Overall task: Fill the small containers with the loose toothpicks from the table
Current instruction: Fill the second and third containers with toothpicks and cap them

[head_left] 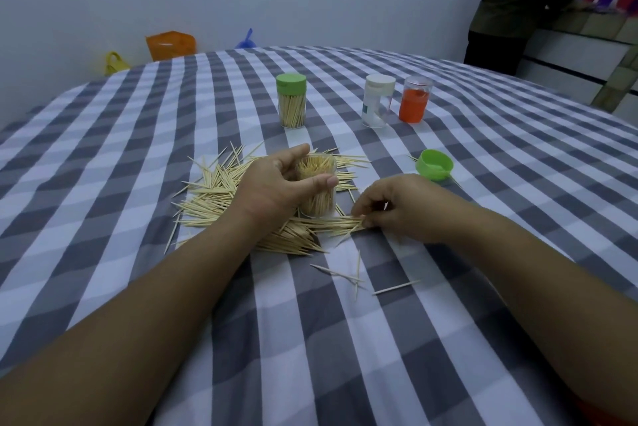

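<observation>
The left hand (276, 184) grips an open clear container (317, 187), thumb on the near side and fingers curled round the far side. The container stands upright on the checked tablecloth (345, 339), packed with toothpicks, inside the loose toothpick pile (221, 197). The right hand (397, 208), just right of the container, pinches a bundle of toothpicks (331, 223) lying flat at the pile's near edge. A green lid (434, 165) lies upturned beyond the right hand. Farther back stand a green-capped filled container (291, 101), a white-capped container (378, 101) and an orange container (414, 99).
</observation>
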Motion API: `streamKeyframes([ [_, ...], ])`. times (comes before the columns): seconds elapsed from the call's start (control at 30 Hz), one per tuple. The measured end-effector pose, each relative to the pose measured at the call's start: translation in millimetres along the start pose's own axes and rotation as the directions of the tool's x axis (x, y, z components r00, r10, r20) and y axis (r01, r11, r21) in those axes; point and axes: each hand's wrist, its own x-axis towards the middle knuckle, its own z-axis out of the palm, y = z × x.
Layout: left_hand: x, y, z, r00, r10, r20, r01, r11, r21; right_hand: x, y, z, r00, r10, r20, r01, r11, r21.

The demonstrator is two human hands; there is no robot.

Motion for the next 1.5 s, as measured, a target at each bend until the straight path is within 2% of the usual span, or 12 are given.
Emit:
streamKeyframes([
  [0.1,-0.2,0.8,-0.2,1.000,0.000,0.001,0.000,1.000,-0.005,-2.6,5.8,-6.2,0.999,0.037,-0.014,-0.033,0.975,0.220],
  [0.17,-0.8,1.5,0.1,1.000,-0.001,0.009,0.001,1.000,0.001,-4.8,6.1,-9.4,0.999,0.054,0.009,-0.055,0.971,0.234],
  [0.33,-0.9,1.8,0.7,1.000,0.019,-0.007,-0.019,1.000,0.023,-4.4,-3.7,-0.3,0.989,0.033,0.143,-0.025,0.998,-0.057],
  [0.57,-1.2,2.6,2.4,1.000,0.005,-0.020,-0.005,1.000,0.011,1.7,-13.2,17.0,0.992,-0.128,0.013,0.126,0.951,-0.281],
  [0.77,-0.7,0.7,1.5,1.000,-0.003,-0.007,0.003,1.000,0.014,7.3,-7.4,17.5,0.997,-0.077,-0.022,0.049,0.810,-0.585],
  [0.93,-2.2,2.7,0.6,1.000,-0.020,0.015,0.020,1.000,-0.003,7.2,1.7,9.1,0.999,0.003,-0.053,-0.033,0.822,-0.569],
  [1.07,-4.2,4.6,1.0,1.000,0.015,0.014,-0.015,1.000,0.025,6.9,11.8,-4.6,0.990,0.136,-0.031,-0.138,0.909,-0.394],
  [1.13,-4.7,5.0,1.1,1.000,0.012,0.013,-0.012,0.999,0.032,5.7,14.4,-12.6,0.979,0.197,-0.048,-0.202,0.965,-0.167],
  [1.2,-6.0,6.4,2.6,1.000,0.002,0.022,-0.002,1.000,0.020,2.9,13.7,-17.8,0.972,0.224,-0.074,-0.214,0.968,0.127],
  [1.27,-8.2,7.9,4.8,0.999,0.006,0.039,-0.006,1.000,0.003,0.7,11.1,-19.5,0.966,0.232,-0.115,-0.180,0.921,0.345],
  [1.37,-12.4,9.5,9.5,0.999,0.017,0.047,-0.018,1.000,0.020,1.4,6.9,-15.5,0.947,0.249,-0.202,-0.098,0.824,0.558],
  [1.5,-15.8,10.7,15.9,0.997,0.022,0.069,-0.023,1.000,0.005,4.6,-1.7,-11.9,0.911,0.319,-0.261,0.049,0.545,0.837],
])
